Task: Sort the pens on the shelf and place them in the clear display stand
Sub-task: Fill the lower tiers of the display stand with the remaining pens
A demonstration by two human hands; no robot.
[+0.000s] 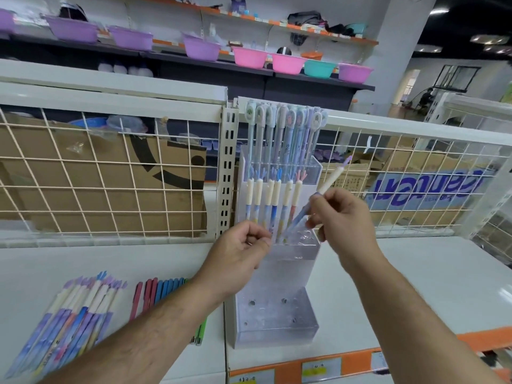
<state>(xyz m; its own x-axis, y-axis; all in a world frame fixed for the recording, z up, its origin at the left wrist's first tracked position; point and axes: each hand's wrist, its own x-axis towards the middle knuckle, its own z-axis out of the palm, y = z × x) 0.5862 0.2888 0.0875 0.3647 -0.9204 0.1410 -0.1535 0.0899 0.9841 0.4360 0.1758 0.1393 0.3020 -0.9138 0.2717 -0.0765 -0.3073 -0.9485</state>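
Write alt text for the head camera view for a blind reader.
A person's right hand holds a pen tilted over a clear display stand with two rows of pens in it. The left hand, fingers curled, is at the stand's left side; loose pens lie on the white shelf.

Round purple plastic basins (72, 30), pink plastic basins (250, 57) and a teal plastic basin (319, 68) sit in a row on a dark wall shelf (318, 80). Brown cardboard boxes (69, 173) stand just behind a white wire mesh panel (110, 187). An orange edge strip (357, 363) carries a paper price label (321, 368).
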